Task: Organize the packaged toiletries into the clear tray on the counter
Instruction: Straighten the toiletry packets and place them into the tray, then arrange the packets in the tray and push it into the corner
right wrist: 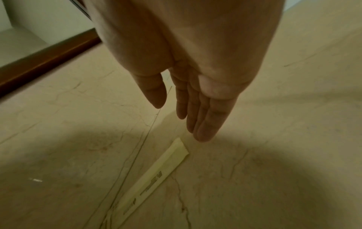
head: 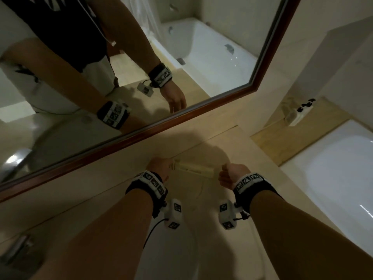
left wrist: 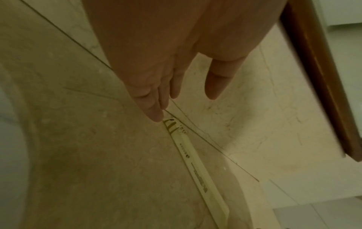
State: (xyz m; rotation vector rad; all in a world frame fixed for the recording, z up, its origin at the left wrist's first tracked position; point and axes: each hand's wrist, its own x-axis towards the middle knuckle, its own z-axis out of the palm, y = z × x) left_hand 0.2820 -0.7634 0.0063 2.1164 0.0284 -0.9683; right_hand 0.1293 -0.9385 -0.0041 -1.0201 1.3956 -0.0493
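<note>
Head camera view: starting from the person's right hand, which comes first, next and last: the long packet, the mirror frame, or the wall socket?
From the right hand:
1. Long packet, just to its left on the counter.
2. Wall socket, up and to the right.
3. Mirror frame, behind, to the left; close to the socket, so ranks 2 and 3 are uncertain.
</note>
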